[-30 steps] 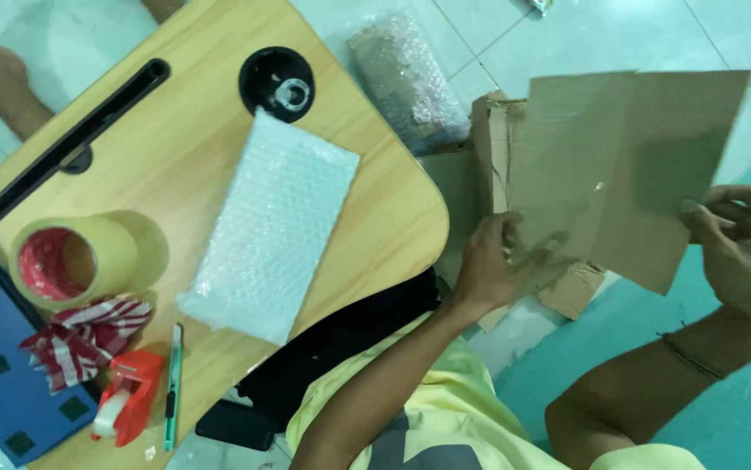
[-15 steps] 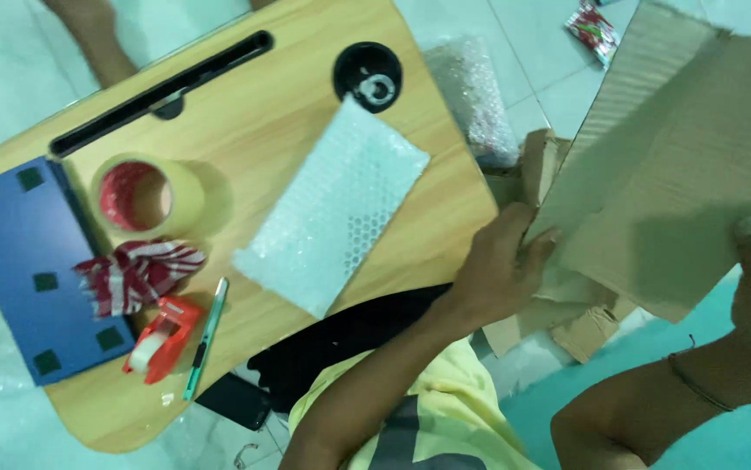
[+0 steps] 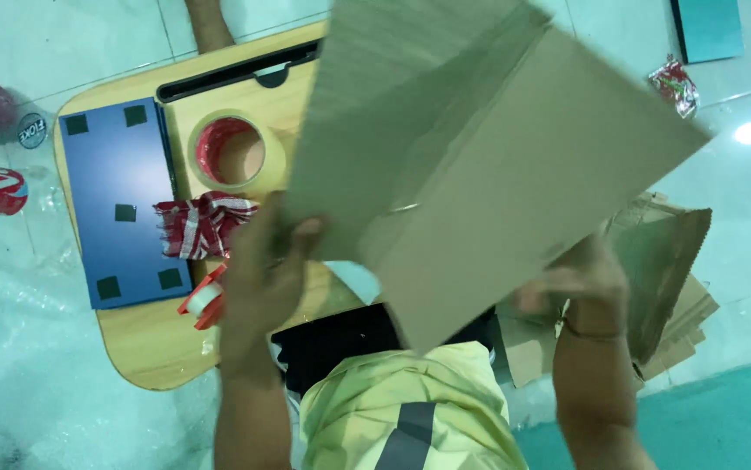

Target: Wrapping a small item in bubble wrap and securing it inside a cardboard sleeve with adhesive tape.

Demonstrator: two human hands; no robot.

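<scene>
Fingers of the left hand (image 3: 266, 270) pinch the lower left edge of a flattened cardboard box (image 3: 488, 165), thumb on the near face. Those of the right hand (image 3: 580, 283) curl under its lower right edge at about four o'clock, blurred, yet clamped on the board too. Raised between the hands, the cardboard fills the middle and top of the view; its long axis tilts from seven o'clock up to one o'clock, a crease runs the same way, and one corner points to three o'clock. Beneath it, a light wooden table (image 3: 153, 348) carries a red tape dispenser (image 3: 203, 300) just beside the left wrist, a red-and-white cloth (image 3: 201, 224) at ten o'clock, a blue board (image 3: 123, 209) farther left, and a roll of tape (image 3: 236, 150) beyond. More cardboard pieces (image 3: 667, 278) lie on the floor at three o'clock.
</scene>
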